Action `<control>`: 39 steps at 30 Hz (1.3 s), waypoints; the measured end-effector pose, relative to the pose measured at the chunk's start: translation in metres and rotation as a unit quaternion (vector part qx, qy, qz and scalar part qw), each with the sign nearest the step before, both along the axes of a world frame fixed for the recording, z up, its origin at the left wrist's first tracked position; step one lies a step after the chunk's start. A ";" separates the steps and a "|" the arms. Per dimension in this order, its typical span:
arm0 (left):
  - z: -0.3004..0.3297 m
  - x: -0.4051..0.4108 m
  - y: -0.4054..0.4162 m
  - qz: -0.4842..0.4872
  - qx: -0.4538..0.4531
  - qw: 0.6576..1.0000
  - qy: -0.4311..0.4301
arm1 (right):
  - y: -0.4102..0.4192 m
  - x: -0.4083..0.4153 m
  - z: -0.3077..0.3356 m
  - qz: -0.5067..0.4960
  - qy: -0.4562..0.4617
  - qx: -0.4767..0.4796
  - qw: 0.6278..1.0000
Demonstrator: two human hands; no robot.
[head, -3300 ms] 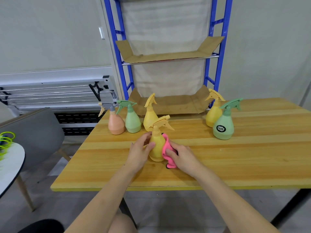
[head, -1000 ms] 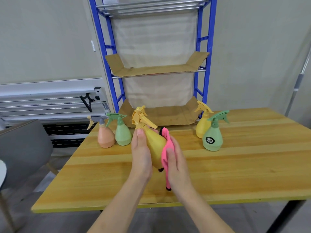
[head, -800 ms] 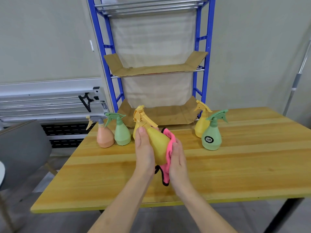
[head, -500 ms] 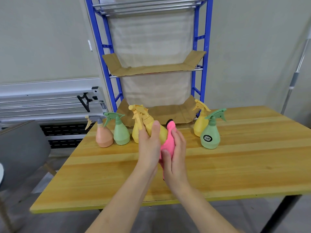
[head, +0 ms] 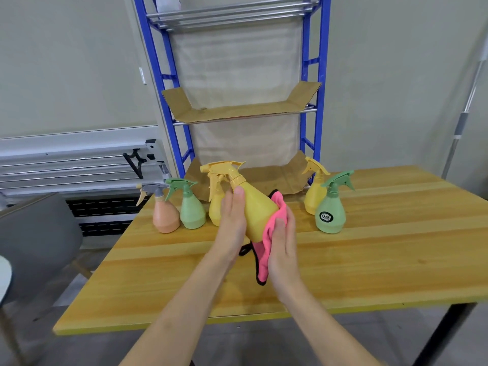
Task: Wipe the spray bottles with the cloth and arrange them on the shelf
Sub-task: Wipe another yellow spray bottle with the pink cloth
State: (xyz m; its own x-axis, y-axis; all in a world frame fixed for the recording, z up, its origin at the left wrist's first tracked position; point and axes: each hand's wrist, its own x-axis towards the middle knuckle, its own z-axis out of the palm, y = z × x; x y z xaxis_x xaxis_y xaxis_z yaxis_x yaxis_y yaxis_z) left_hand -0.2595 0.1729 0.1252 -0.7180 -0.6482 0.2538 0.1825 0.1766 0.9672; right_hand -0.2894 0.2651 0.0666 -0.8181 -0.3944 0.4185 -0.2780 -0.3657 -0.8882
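My left hand [head: 232,225] grips a yellow spray bottle [head: 254,207], lifted above the table and tilted with its nozzle toward the upper left. My right hand [head: 282,247] holds a pink cloth [head: 269,233] against the bottle's right side; the cloth's lower end hangs down. On the table stand an orange bottle [head: 165,213], a green bottle [head: 191,208], another yellow bottle [head: 216,202] partly behind my left hand, a third yellow bottle [head: 314,191] and a labelled green bottle [head: 331,210]. The blue shelf [head: 307,112], lined with cardboard, rises behind the table.
The wooden table [head: 369,260] fills the middle of the view. A grey chair [head: 34,233] stands at the left, with a folded metal rack [head: 79,165] behind it. A grey pole [head: 462,120] leans against the right wall.
I lifted the yellow bottle off the table and tilted it. Over the last second my right hand has been rubbing the pink cloth up and down the bottle's side.
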 end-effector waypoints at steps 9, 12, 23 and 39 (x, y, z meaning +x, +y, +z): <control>0.009 0.006 -0.003 -0.015 0.158 0.987 -0.032 | 0.000 -0.018 -0.014 -0.109 0.260 0.113 0.953; 0.011 0.007 0.000 0.006 0.114 0.993 0.020 | -0.001 -0.011 -0.012 -0.076 0.242 0.107 0.961; 0.015 0.009 -0.002 -0.035 0.037 0.997 0.057 | 0.009 0.005 0.006 0.050 -0.004 0.011 0.999; 0.006 0.010 0.007 -0.002 -0.049 0.997 0.063 | 0.003 -0.009 -0.004 -0.069 0.227 0.081 0.968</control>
